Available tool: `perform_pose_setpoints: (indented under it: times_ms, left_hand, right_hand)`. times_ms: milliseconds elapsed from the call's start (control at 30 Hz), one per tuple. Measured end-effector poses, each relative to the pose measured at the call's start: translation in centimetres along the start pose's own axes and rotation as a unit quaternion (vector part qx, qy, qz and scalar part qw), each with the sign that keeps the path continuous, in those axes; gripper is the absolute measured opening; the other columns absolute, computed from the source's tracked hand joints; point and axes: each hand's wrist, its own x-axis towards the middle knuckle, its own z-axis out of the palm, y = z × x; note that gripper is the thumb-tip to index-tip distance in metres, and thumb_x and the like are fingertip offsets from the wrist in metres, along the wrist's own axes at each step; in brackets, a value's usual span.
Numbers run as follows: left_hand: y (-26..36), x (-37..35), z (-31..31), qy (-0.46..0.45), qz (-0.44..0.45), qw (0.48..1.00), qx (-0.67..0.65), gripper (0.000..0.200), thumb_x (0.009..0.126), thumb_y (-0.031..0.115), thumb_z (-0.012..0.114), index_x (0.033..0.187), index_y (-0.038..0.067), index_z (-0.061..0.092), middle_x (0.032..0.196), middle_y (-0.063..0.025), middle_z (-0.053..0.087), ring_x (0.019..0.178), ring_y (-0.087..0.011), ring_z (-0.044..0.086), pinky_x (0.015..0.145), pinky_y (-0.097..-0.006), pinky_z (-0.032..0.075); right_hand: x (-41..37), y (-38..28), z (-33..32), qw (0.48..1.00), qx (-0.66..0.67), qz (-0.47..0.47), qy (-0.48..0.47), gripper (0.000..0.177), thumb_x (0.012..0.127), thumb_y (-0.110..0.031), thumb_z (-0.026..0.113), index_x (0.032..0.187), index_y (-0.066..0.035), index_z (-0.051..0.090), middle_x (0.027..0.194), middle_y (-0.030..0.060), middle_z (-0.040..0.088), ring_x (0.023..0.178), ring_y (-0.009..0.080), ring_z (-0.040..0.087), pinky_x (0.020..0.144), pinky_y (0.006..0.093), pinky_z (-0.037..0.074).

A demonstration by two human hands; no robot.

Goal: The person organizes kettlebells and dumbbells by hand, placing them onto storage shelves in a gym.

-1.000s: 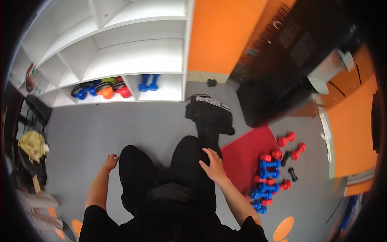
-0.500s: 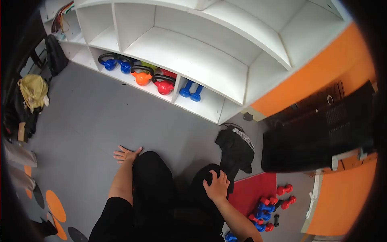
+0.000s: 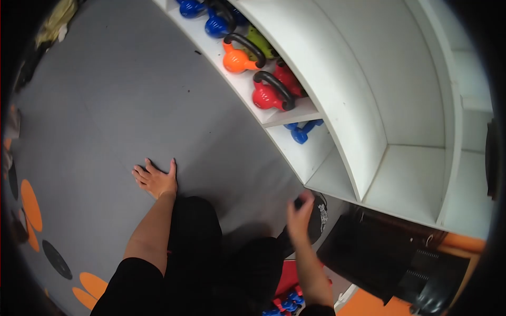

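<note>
My left hand [image 3: 156, 180] lies flat on the grey floor [image 3: 132, 116] with its fingers spread, just beyond my left knee. Raised off my right knee, my right hand [image 3: 300, 213] is slightly blurred, with its fingers curved and nothing recognisable between them. Behind it on the floor lies a black garment [image 3: 318, 224], partly covered by the hand. Both of my black-clothed knees [image 3: 197, 226] are bent beneath me.
A white shelf unit [image 3: 342, 110] crosses the upper right, holding an orange kettlebell [image 3: 237, 60], a red kettlebell [image 3: 266, 96], blue ones and blue dumbbells [image 3: 300, 134]. Dumbbells [image 3: 289, 304] lie by a red mat [image 3: 287, 276]. A black object [image 3: 379, 247] stands at right.
The view has turned and come closer to the shelves. My right hand has lifted off my knee and moved forward. My left hand remains on the floor.
</note>
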Motion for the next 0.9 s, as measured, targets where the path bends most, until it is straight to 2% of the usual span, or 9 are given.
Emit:
perform_pose_setpoints:
  times_ms: [100, 133, 200, 267, 333, 400, 533, 667, 900]
  left_hand:
    - [0.3, 0.2, 0.1, -0.008, 0.000, 1.000, 0.001, 0.098, 0.086, 0.071, 0.059, 0.155, 0.008, 0.030, 0.163, -0.0258, 0.017, 0.154, -0.0399, 0.005, 0.122, -0.0536, 0.011]
    - [0.3, 0.2, 0.3, 0.002, 0.004, 1.000, -0.003, 0.098, 0.086, 0.071, 0.060, 0.155, 0.008, 0.030, 0.163, -0.0256, 0.017, 0.154, -0.0397, 0.005, 0.122, -0.0538, 0.011]
    - [0.3, 0.0, 0.6, 0.011, 0.004, 1.000, -0.002, 0.098, 0.086, 0.070, 0.061, 0.155, 0.009, 0.031, 0.163, -0.0253, 0.017, 0.154, -0.0394, 0.005, 0.122, -0.0540, 0.011]
    - [0.3, 0.2, 0.7, 0.013, 0.004, 1.000, -0.008, 0.098, 0.085, 0.069, 0.062, 0.155, 0.008, 0.030, 0.163, -0.0249, 0.017, 0.154, -0.0392, 0.005, 0.121, -0.0546, 0.012]
    - [0.0, 0.2, 1.3, 0.020, 0.003, 1.000, -0.004, 0.099, 0.084, 0.070, 0.062, 0.155, 0.008, 0.031, 0.163, -0.0257, 0.017, 0.154, -0.0399, 0.005, 0.122, -0.0549, 0.012]
    - [0.0, 0.4, 1.6, 0.028, 0.012, 1.000, -0.002, 0.100, 0.083, 0.072, 0.062, 0.154, 0.008, 0.031, 0.162, -0.0265, 0.018, 0.154, -0.0407, 0.006, 0.122, -0.0553, 0.012]
    - [0.0, 0.2, 1.6, 0.034, 0.015, 0.999, 0.001, 0.100, 0.083, 0.071, 0.063, 0.154, 0.008, 0.032, 0.162, -0.0259, 0.019, 0.154, -0.0409, 0.007, 0.122, -0.0553, 0.013]
    - [0.0, 0.4, 2.0, 0.042, 0.010, 0.999, -0.003, 0.099, 0.083, 0.071, 0.064, 0.154, 0.009, 0.033, 0.162, -0.0257, 0.020, 0.154, -0.0415, 0.008, 0.121, -0.0561, 0.013]
    - [-0.6, 0.2, 3.0, 0.088, 0.030, 0.995, 0.029, 0.098, 0.082, 0.078, 0.059, 0.150, 0.011, 0.039, 0.159, -0.0245, 0.026, 0.151, -0.0409, 0.015, 0.117, -0.0575, 0.018]
  right_hand:
    - [17.2, 2.2, 2.8, 0.977, 0.100, 0.174, 0.068, 0.075, 0.087, -0.036, 0.077, 0.138, 0.009, 0.043, 0.134, 0.0251, 0.055, 0.117, 0.0309, 0.057, 0.104, 0.0409, 0.045]
    - [22.5, 6.2, 4.3, 0.981, 0.090, 0.156, 0.072, 0.075, 0.086, -0.043, 0.075, 0.133, 0.009, 0.049, 0.124, 0.0216, 0.061, 0.107, 0.0295, 0.061, 0.097, 0.0393, 0.048]
    - [30.0, 7.4, 4.3, 0.962, 0.064, 0.247, -0.095, 0.067, 0.089, -0.045, 0.071, 0.134, 0.002, 0.053, 0.118, 0.0166, 0.063, 0.098, 0.0241, 0.062, 0.092, 0.0347, 0.049]
    - [31.4, 4.0, 5.7, 0.922, 0.148, 0.350, -0.071, 0.059, 0.090, -0.048, 0.068, 0.129, -0.005, 0.057, 0.109, 0.0121, 0.065, 0.091, 0.0194, 0.061, 0.086, 0.0357, 0.051]
    - [34.7, 7.7, 8.9, 0.890, 0.221, 0.394, -0.064, 0.053, 0.096, -0.045, 0.064, 0.133, -0.008, 0.057, 0.114, 0.0117, 0.065, 0.092, 0.0202, 0.063, 0.085, 0.0383, 0.053]
    - [35.2, 9.7, 11.6, 0.891, 0.350, 0.283, -0.053, 0.047, 0.098, -0.042, 0.061, 0.126, -0.004, 0.059, 0.107, 0.0112, 0.065, 0.090, 0.0203, 0.064, 0.082, 0.0346, 0.053]
    - [31.8, 7.9, 11.3, 0.896, 0.294, 0.333, 0.011, 0.034, 0.095, -0.035, 0.063, 0.107, -0.003, 0.062, 0.096, 0.0097, 0.064, 0.082, 0.0206, 0.061, 0.078, 0.0333, 0.051]
    - [20.4, 4.4, 8.7, 0.830, 0.438, 0.328, -0.107, 0.013, 0.089, -0.019, 0.061, 0.092, -0.007, 0.061, 0.075, 0.0051, 0.061, 0.075, 0.0183, 0.061, 0.070, 0.0321, 0.050]
    - [-7.1, -2.3, -5.2, 0.751, 0.441, 0.448, -0.202, 0.034, 0.085, -0.012, 0.069, 0.117, -0.004, 0.059, 0.088, 0.0065, 0.065, 0.077, 0.0173, 0.065, 0.077, 0.0324, 0.052]
